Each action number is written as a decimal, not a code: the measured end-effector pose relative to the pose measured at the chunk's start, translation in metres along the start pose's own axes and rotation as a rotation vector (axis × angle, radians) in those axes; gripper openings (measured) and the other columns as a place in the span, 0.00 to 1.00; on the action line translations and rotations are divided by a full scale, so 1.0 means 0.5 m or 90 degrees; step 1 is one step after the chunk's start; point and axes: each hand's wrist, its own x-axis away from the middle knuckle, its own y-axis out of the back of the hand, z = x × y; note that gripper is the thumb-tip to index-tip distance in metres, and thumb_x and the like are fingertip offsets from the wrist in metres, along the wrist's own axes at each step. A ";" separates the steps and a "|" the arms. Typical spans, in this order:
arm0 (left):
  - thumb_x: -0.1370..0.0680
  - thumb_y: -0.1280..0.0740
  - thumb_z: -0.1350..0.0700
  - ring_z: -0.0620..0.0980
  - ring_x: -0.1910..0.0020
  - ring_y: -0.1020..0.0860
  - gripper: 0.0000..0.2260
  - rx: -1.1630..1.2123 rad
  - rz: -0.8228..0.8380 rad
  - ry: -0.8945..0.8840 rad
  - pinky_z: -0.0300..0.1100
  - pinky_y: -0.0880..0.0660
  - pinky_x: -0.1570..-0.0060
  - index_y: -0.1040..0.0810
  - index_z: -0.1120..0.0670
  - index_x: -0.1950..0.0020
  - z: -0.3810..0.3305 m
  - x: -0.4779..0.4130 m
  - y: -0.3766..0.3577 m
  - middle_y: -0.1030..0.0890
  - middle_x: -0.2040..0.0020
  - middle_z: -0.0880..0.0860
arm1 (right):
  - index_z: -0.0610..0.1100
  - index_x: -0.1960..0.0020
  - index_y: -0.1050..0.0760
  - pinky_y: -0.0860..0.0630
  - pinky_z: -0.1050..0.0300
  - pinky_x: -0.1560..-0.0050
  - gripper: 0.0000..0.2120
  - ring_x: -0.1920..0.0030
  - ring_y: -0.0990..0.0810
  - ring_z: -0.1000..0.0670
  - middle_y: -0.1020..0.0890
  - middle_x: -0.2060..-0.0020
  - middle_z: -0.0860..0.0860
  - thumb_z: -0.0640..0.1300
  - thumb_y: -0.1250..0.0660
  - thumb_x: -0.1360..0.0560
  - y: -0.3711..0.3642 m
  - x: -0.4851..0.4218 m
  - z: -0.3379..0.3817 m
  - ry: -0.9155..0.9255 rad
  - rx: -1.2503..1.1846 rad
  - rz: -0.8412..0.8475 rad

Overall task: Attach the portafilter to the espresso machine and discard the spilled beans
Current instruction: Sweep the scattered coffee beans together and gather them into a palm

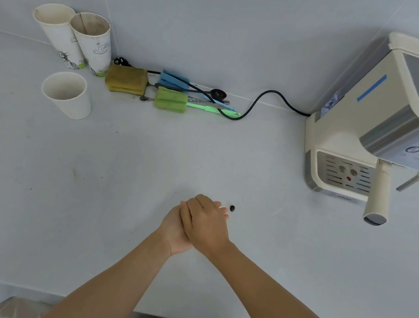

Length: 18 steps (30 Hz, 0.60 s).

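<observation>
Portafilter (379, 192) is seen fixed on the espresso machine (391, 125). One bean (232, 208) lies on the grey counter (115, 184), just beside the right hand (206, 226), laid flat over the cupped left hand (173, 233); anything held is hidden.

Bean (232, 208) just right of overlapped hands (198, 226)

We are seeing the cream-handled portafilter (378, 192) sitting locked in the cream espresso machine (369, 124), handle jutting toward us. One dark bean (232, 208) is lying on the pale counter (86, 193), left of the machine.
</observation>
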 end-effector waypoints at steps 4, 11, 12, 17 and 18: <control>0.19 0.51 0.57 0.54 0.43 0.26 0.18 -0.005 -0.014 -0.003 0.47 0.34 0.37 0.28 0.66 0.40 -0.005 -0.004 0.020 0.23 0.44 0.60 | 0.41 0.76 0.30 0.33 0.63 0.80 0.19 0.79 0.28 0.52 0.26 0.79 0.49 0.37 0.47 0.28 0.016 0.004 0.002 0.026 -0.010 -0.009; 0.21 0.47 0.59 0.51 0.68 0.17 0.15 -0.011 -0.099 -0.068 0.42 0.19 0.68 0.24 0.61 0.60 -0.007 0.001 0.041 0.18 0.66 0.57 | 0.35 0.63 0.23 0.28 0.58 0.65 0.12 0.68 0.21 0.45 0.20 0.69 0.42 0.39 0.44 0.30 0.053 -0.004 -0.025 -0.028 -0.167 0.046; 0.20 0.47 0.58 0.54 0.65 0.16 0.17 -0.013 -0.087 -0.072 0.46 0.18 0.66 0.23 0.63 0.61 -0.007 0.004 0.043 0.18 0.64 0.58 | 0.34 0.60 0.23 0.29 0.58 0.61 0.12 0.67 0.20 0.43 0.19 0.67 0.40 0.38 0.44 0.30 0.063 -0.012 -0.037 -0.049 -0.164 0.043; 0.19 0.51 0.55 0.58 0.46 0.23 0.24 -0.053 -0.111 -0.063 0.47 0.19 0.62 0.18 0.66 0.56 -0.016 0.012 0.069 0.20 0.47 0.61 | 0.32 0.43 0.28 0.29 0.55 0.48 0.14 0.48 0.23 0.38 0.22 0.47 0.36 0.32 0.42 0.27 0.090 -0.023 -0.127 -0.200 -0.093 0.213; 0.19 0.51 0.55 0.57 0.47 0.23 0.24 -0.051 -0.108 -0.065 0.47 0.19 0.62 0.18 0.66 0.56 -0.016 0.014 0.074 0.20 0.47 0.62 | 0.34 0.40 0.30 0.29 0.54 0.46 0.15 0.45 0.25 0.40 0.24 0.44 0.38 0.34 0.42 0.26 0.093 -0.022 -0.142 -0.238 -0.074 0.274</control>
